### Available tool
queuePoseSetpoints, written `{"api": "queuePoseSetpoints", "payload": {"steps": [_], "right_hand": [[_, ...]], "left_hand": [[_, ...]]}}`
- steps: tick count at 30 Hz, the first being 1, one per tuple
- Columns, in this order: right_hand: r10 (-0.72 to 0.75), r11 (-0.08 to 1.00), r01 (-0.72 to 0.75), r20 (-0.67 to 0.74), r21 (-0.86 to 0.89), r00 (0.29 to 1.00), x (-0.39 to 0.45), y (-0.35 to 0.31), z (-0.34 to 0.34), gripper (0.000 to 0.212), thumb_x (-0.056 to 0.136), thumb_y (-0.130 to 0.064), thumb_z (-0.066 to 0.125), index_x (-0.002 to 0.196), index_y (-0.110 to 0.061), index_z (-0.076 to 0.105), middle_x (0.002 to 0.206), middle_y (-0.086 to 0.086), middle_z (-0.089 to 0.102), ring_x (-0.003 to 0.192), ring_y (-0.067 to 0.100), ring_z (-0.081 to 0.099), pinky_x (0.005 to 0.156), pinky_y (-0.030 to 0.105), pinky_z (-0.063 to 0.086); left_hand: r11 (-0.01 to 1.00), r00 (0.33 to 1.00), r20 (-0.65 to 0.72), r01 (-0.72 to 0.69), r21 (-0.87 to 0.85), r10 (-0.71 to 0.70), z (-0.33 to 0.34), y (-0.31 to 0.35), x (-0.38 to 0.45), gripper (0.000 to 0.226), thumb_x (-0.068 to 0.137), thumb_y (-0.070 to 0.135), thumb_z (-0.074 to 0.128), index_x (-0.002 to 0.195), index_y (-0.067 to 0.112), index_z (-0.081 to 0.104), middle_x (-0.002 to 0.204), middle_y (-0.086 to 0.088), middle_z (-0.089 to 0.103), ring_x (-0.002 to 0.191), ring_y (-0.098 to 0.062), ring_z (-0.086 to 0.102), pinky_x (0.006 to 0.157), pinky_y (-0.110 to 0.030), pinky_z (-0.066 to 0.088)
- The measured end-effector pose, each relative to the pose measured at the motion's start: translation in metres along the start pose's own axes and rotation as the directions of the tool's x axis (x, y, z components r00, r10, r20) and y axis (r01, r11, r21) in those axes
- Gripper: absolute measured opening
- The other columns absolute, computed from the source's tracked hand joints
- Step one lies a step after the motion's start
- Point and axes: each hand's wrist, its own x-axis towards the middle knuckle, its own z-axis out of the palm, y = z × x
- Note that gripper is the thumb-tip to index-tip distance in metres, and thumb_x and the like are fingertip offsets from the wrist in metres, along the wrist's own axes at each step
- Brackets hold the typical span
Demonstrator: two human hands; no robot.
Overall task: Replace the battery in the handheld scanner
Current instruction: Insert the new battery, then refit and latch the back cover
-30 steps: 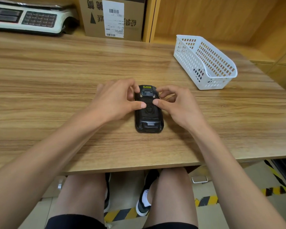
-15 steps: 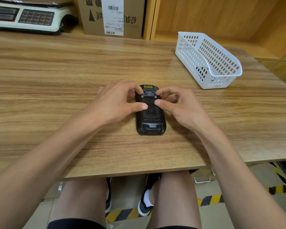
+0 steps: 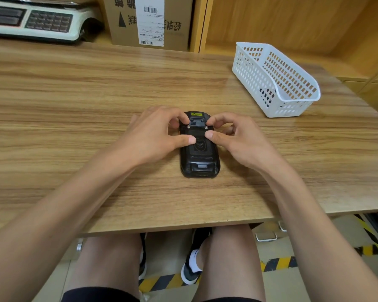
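Note:
The black handheld scanner (image 3: pixel 200 159) lies face down on the wooden table (image 3: pixel 74 101), its back cover up and a yellow label at its far end. My left hand (image 3: pixel 155 134) grips its far left side, index finger by the left screw and thumb pressing on the back cover. My right hand (image 3: pixel 238 138) mirrors it on the right side, fingertip by the right screw and thumb on the cover. Both thumbs nearly meet over the middle of the cover. The back cover sits in place, so no battery shows.
A white slotted plastic basket (image 3: pixel 277 83) stands at the back right with something dark inside. A cardboard box (image 3: pixel 148 20) and a weighing scale (image 3: pixel 35 20) sit along the back edge. The table's front edge runs just above my knees.
Both hands stay on the scanner in the same grip; the thumbs have shifted slightly on the cover. The rest of the shift comes from my head moving.

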Motion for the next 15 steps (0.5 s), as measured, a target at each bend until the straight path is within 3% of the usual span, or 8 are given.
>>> {"api": "queuePoseSetpoints", "payload": {"steps": [3, 7, 9, 12, 15], "right_hand": [[0.002, 1.0, -0.003, -0.012, -0.004, 1.0, -0.0008, -0.0003, 0.0008, 0.014, 0.085, -0.027, 0.076, 0.096, -0.024, 0.068, 0.103, 0.001, 0.066, 0.067, 0.011, 0.055, 0.066, 0.023, 0.043], [0.007, 1.0, -0.008, -0.039, -0.028, 0.999, -0.0037, -0.0017, 0.0004, 0.015, 0.086, -0.028, 0.075, 0.097, -0.02, 0.068, 0.086, -0.009, 0.059, 0.062, 0.006, 0.053, 0.057, 0.011, 0.039], [-0.001, 1.0, -0.001, -0.059, -0.032, 0.998, -0.0038, -0.0022, 0.0018, 0.016, 0.085, -0.028, 0.076, 0.097, -0.019, 0.069, 0.09, -0.006, 0.06, 0.062, 0.004, 0.054, 0.059, 0.012, 0.041], [-0.018, 1.0, 0.016, -0.095, -0.023, 0.995, -0.003, -0.002, 0.0048, 0.012, 0.084, -0.025, 0.077, 0.091, -0.022, 0.069, 0.108, 0.0, 0.062, 0.07, 0.004, 0.056, 0.071, 0.025, 0.051], [-0.031, 0.999, 0.028, -0.103, -0.029, 0.994, -0.0044, -0.0011, 0.0058, 0.01, 0.085, -0.025, 0.076, 0.091, -0.025, 0.068, 0.111, 0.0, 0.062, 0.074, 0.004, 0.057, 0.077, 0.027, 0.051]], "left_hand": [[1.0, 1.0, 0.0, -0.003, -0.001, 0.003, 0.0005, -0.0006, -0.0002, 0.04, 0.076, 0.055, 0.072, 0.111, 0.039, 0.063, 0.098, 0.015, 0.059, 0.1, -0.012, 0.053, 0.097, -0.051, 0.043], [1.0, 1.0, -0.005, -0.009, -0.003, 0.009, 0.001, -0.002, -0.0001, 0.04, 0.076, 0.056, 0.072, 0.111, 0.039, 0.063, 0.097, 0.016, 0.059, 0.097, -0.012, 0.054, 0.095, -0.05, 0.045], [1.0, 1.0, -0.009, -0.011, -0.002, 0.011, 0.0012, -0.0025, 0.0005, 0.039, 0.075, 0.056, 0.073, 0.11, 0.04, 0.064, 0.096, 0.016, 0.059, 0.096, -0.012, 0.054, 0.095, -0.05, 0.045], [1.0, 1.0, -0.007, -0.009, 0.001, 0.009, 0.0017, -0.0024, 0.0008, 0.039, 0.075, 0.057, 0.072, 0.109, 0.041, 0.063, 0.095, 0.017, 0.058, 0.096, -0.013, 0.055, 0.094, -0.051, 0.045], [1.0, 1.0, -0.004, -0.01, -0.008, 0.01, 0.0022, -0.0026, 0.0003, 0.038, 0.075, 0.057, 0.073, 0.108, 0.041, 0.063, 0.094, 0.018, 0.058, 0.098, -0.013, 0.055, 0.095, -0.05, 0.045]]}}
